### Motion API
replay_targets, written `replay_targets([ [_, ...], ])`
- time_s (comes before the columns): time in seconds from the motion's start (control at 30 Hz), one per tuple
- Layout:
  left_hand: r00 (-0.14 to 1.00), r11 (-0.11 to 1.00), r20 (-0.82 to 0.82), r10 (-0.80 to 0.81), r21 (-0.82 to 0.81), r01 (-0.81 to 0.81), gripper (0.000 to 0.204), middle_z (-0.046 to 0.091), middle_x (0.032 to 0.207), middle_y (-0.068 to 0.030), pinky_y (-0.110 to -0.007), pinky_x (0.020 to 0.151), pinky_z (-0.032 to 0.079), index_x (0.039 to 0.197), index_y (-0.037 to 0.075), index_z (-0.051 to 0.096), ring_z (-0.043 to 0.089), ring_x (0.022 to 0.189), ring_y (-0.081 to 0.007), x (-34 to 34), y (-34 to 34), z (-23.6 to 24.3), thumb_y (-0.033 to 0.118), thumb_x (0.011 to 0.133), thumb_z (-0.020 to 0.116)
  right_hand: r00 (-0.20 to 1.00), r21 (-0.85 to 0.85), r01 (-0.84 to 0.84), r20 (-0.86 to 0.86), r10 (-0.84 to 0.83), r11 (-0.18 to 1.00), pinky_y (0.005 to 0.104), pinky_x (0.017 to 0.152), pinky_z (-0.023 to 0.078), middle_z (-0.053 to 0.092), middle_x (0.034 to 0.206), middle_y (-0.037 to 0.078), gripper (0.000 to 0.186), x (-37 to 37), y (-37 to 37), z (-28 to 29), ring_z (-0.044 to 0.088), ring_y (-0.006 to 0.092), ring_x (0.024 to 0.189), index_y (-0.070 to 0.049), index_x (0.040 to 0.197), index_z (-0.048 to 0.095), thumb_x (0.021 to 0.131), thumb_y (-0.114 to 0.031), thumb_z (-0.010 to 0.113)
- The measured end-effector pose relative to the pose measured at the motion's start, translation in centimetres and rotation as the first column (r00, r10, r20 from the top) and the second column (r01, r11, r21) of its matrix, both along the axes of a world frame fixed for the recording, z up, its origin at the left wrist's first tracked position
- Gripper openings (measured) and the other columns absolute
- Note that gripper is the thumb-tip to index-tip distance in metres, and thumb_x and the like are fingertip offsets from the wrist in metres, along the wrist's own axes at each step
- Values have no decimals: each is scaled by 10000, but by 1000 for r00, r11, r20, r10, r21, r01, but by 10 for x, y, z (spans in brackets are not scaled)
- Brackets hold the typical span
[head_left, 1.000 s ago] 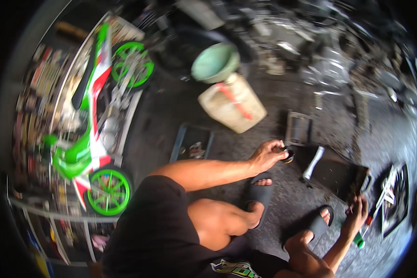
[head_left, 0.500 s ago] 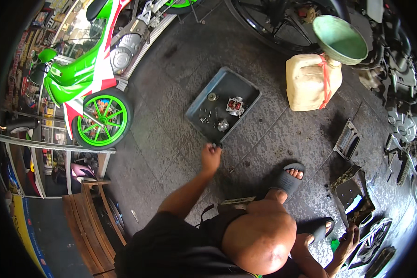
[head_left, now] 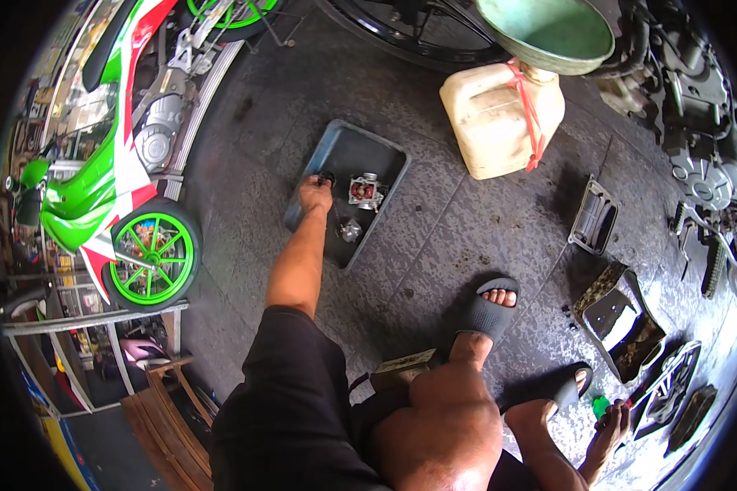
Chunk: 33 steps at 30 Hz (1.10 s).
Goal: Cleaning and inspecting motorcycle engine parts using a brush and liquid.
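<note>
Pinched in the fingertips of the bare left hand [head_left: 314, 196], a small, dark, roundish part [head_left: 327, 177] was over the left side of a blue-grey, rectangular tray [head_left: 373, 152] in the head view. That grip was closed on it; whether the part touched the tray could not be told. The left forearm [head_left: 296, 263] stretched straight out, presumably because the tray lay well ahead of the person's body. A squarish silver metal part with a red middle [head_left: 365, 191] and a smaller, lumpy silver metal part [head_left: 350, 230] lay in the same tray, whose raised rim probably kept loose pieces together. At the lower right, the bare right hand [head_left: 612, 424] hung beside a bright green piece [head_left: 600, 407]; its fingers were partly hidden, so its grip could not be told. Near it stood an angular, grimy pan [head_left: 637, 342] of dark, shiny liquid, likely set level against spilling. Farther off, a wide, pale green funnel [head_left: 549, 37] topped a cream plastic jerrycan [head_left: 491, 123], seemingly seated there to guide liquid into its neck.
</note>
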<state>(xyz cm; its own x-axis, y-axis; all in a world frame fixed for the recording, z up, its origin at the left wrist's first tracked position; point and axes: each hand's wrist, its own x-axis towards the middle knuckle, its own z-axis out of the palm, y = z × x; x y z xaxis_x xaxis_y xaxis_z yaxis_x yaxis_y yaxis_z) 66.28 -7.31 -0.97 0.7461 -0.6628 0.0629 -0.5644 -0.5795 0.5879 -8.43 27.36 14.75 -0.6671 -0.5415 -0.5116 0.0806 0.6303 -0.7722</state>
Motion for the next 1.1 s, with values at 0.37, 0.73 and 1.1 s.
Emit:
replay_targets([
  [0.37,988,990,71,138,26,-140,296,709,976,-86,-314,843,527,917,-2,646,663,902,-198,44,-6,-17,76,729,861,1000,57,26,-10,-26,998,198,455,278,465,692,-36,220,-7,11,-17,367,33,512,-94,899,590,992,-292,588],
  [0.73,990,987,113,81,132,-95,846,705,1033,-211,-425,889,495,1105,-71,649,659,932,-350,74,17,-26,589,628,876,999,111,6,43,-11,994,222,503,381,562,734,-11,135,-7,-4,-10,470,64,578,-46,973,630,952,-178,620],
  [1.1,747,661,207,-631,-361,658,190,650,971,-76,-307,831,498,1060,1,622,612,896,-176,-181,86,25,126,928,675,880,-21,-331,-367,301,943,393,714,530,657,804,136,191,-13,-84,-53,663,263,760,21,1015,645,866,-98,645],
])
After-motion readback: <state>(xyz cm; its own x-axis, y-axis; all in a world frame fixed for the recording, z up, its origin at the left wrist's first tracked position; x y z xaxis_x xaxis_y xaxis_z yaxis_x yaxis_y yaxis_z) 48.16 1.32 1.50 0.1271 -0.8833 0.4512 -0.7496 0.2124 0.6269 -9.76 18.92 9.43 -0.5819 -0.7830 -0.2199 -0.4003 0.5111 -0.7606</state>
